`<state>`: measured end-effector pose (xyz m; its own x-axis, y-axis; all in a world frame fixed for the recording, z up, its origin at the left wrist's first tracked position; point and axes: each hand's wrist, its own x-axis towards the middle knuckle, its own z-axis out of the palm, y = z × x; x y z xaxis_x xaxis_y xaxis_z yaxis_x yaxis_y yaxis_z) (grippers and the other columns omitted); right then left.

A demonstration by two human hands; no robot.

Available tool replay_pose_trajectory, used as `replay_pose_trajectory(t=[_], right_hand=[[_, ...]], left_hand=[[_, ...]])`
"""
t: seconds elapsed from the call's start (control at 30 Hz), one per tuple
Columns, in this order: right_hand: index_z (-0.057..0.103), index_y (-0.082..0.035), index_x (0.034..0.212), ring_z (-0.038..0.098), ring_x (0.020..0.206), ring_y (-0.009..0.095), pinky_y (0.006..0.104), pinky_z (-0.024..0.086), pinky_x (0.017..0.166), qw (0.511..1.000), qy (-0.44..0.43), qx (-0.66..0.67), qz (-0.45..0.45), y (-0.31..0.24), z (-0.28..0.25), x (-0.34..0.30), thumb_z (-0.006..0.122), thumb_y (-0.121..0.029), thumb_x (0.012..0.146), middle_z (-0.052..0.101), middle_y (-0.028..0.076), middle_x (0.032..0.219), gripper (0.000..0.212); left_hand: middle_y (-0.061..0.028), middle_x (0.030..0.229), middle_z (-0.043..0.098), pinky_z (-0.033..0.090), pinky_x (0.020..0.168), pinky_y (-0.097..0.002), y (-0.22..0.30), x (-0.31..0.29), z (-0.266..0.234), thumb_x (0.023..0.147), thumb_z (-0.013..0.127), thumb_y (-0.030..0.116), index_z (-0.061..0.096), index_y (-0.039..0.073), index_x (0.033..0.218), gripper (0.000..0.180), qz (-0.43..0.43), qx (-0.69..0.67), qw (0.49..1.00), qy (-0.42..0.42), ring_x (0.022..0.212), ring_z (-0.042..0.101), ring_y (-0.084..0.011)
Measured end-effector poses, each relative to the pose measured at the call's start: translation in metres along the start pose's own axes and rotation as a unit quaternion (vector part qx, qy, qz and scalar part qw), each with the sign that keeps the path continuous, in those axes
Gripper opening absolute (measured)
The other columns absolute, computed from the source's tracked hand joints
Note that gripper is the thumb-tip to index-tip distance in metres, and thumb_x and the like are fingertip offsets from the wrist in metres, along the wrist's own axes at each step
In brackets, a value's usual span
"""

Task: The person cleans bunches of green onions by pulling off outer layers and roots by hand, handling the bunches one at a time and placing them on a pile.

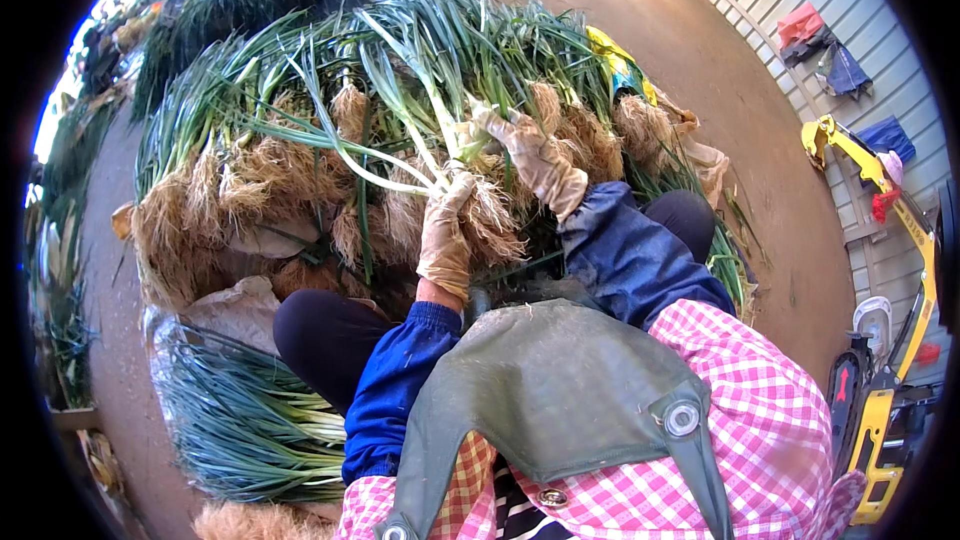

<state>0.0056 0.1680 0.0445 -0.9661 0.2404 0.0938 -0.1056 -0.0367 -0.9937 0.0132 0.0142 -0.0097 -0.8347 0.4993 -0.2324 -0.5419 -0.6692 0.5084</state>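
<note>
My left hand, in a soiled pale glove, is closed around the lower white ends of a few green onions. Their tan, stringy roots hang out to the right of that fist, and the leaves point up and away. One stalk bends off to the left. My right hand, gloved likewise, has its fingers bent in against the same stalks, just above the left hand; its fingertips are partly hidden. Right beyond both hands lies a big heap of green onions, roots toward me.
Trimmed green onions lie on plastic sheeting at lower left. A yellow bag rests at the heap's right end. Another dark green pile stands behind. At right, a yellow-armed machine stands near a corrugated wall with cloths hung on it.
</note>
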Motion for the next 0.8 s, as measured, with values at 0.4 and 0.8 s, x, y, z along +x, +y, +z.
replay_pose_trajectory(t=[0.4, 0.8], right_hand=[[0.059, -0.002, 0.102, 0.056, 0.064, 0.006, 0.0162, 0.046, 0.054, 0.939, -0.257, 0.103, 0.205, 0.002, 0.016, -0.038, 0.052, -0.019, 0.093, 0.058, 0.000, 0.077, 0.020], [0.049, -0.016, 0.124, 0.060, 0.101, 0.025, 0.0357, 0.048, 0.084, 0.480, -0.064, -0.794, 0.367, -0.103, -0.323, -0.124, 0.068, -0.026, 0.077, 0.063, 0.010, 0.106, 0.052]], left_hand=[[-0.0024, 0.083, 0.061, 0.050, 0.069, -0.0253, -0.006, 0.015, -0.032, 0.081, 0.062, 0.000, 0.060, 0.002, 0.101, 0.020, 0.077, 0.034, 0.996, 0.039, 0.075, 0.058, -0.0123], [0.0010, 0.089, 0.059, 0.047, 0.068, -0.0212, -0.015, 0.012, -0.015, 0.079, 0.066, -0.002, 0.056, 0.003, 0.107, 0.030, 0.087, 0.122, 0.988, -0.021, 0.076, 0.056, -0.0085]])
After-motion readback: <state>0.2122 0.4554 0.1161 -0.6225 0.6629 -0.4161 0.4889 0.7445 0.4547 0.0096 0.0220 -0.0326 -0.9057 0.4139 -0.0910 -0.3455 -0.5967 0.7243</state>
